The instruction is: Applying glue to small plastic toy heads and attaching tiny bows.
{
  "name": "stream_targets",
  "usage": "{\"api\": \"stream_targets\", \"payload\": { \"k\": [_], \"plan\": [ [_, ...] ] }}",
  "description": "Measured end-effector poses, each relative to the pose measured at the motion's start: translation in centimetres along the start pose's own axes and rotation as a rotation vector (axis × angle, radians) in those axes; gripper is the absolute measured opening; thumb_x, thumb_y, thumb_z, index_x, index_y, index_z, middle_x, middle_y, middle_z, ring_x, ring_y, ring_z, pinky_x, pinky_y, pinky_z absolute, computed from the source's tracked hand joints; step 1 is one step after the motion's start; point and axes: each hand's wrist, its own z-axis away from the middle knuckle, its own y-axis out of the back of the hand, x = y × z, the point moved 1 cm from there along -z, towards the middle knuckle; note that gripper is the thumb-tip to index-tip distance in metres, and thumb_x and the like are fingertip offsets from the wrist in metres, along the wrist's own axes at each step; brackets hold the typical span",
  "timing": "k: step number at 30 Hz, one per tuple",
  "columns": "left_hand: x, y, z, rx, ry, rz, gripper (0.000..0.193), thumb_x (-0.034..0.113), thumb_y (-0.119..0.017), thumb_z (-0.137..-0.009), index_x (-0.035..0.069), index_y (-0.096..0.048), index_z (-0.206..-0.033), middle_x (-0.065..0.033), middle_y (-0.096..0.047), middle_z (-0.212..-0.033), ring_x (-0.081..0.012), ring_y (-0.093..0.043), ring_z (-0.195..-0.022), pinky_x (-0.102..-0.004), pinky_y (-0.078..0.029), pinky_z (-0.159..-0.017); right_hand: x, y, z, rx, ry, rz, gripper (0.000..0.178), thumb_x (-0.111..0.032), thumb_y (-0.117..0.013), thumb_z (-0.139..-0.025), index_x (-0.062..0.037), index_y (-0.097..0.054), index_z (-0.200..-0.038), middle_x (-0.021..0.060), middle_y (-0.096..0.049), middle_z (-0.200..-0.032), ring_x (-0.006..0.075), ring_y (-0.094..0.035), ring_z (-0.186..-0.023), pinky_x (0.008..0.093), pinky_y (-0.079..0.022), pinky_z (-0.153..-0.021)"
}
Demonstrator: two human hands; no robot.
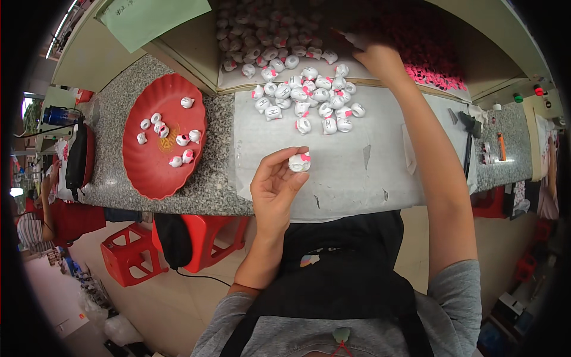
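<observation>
Between the thumb and fingers of my left hand [275, 187] is a small white cat-head figure [299, 162] with a pink bow, held above the paper-covered bench. My right hand [379, 58] reaches far into the shelf, closed around a slim, pale tool with an orange-brown end [347, 37]; shadow and blur hide its exact kind. Just beyond that hand lies a heap of tiny pink pieces [433, 74]. Several more white cat-head figures [309, 95] form a loose group on the paper in front of the shelf, some with pink bows.
At the left stands a scalloped red tray [135, 152] with several white figures in it. A large pile of white figures [267, 30] fills the shelf's left part. White paper [345, 172] covers the granite bench [223, 143]. Red stools [205, 241] stand below; a person [44, 220] sits farther left.
</observation>
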Motion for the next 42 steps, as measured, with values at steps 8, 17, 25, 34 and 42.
{"api": "stream_targets", "payload": {
  "k": [8, 17, 25, 34, 42],
  "plan": [
    [-0.5, -1.5, 0.4, -0.066, 0.13, 0.125, 0.034, -0.006, -0.054, -0.07, -0.002, -0.043, -0.102, -0.0155, -0.048, -0.103, -0.0164, -0.047, -0.094, -0.0265, -0.039, -0.08, -4.3, 8.1, 10.5, -0.029, -0.395, -0.957, 0.008, -0.007, -0.056, -0.07, -0.0005, -0.054, -0.074, 0.004, -0.054, -0.065, 0.0069, -0.044, -0.051, 0.0195, -0.035, -0.047],
    [-1.3, -3.0, 0.7, -0.088, 0.098, 0.037, 0.038, -0.006, -0.053, -0.07, -0.002, -0.04, -0.105, -0.017, -0.048, -0.103, -0.0178, -0.05, -0.09, -0.0301, -0.042, -0.079, -7.5, 8.2, 17.3, -0.075, -0.591, -1.481, 0.006, 0.001, -0.053, -0.07, 0.0028, -0.05, -0.075, 0.0122, -0.055, -0.067, 0.012, -0.049, -0.052, 0.0208, -0.039, -0.048],
    [-1.4, -3.1, 1.2, -0.158, 0.007, -0.128, 0.037, -0.009, -0.051, -0.07, -0.002, -0.041, -0.104, -0.0174, -0.047, -0.104, -0.0197, -0.049, -0.094, -0.0274, -0.042, -0.077, -8.8, 8.9, 17.9, -0.153, -0.552, -1.607, 0.008, 0.007, -0.055, -0.066, 0.0038, -0.051, -0.071, 0.013, -0.053, -0.07, 0.0147, -0.051, -0.055, 0.0224, -0.041, -0.049],
    [-1.2, -2.7, 1.3, -0.255, -0.153, -0.47, 0.03, -0.009, -0.053, -0.069, -0.003, -0.048, -0.097, -0.0159, -0.049, -0.102, -0.0207, -0.049, -0.094, -0.0279, -0.042, -0.076, -9.8, 8.6, 17.6, -0.216, -0.526, -1.524, 0.01, 0.008, -0.056, -0.065, 0.0037, -0.052, -0.072, 0.0115, -0.053, -0.071, 0.0137, -0.051, -0.058, 0.0214, -0.042, -0.05],
    [-0.8, -2.7, 1.2, -0.252, -0.004, -0.07, 0.026, -0.005, -0.053, -0.071, -0.003, -0.05, -0.096, -0.014, -0.049, -0.102, -0.0186, -0.048, -0.095, -0.0265, -0.041, -0.079, -10.1, 7.6, 18.2, -0.081, -0.511, -1.41, 0.021, 0.004, -0.061, -0.063, 0.0006, -0.048, -0.079, 0.0085, -0.053, -0.073, 0.0084, -0.048, -0.058, 0.0176, -0.037, -0.047]
  ]
}}
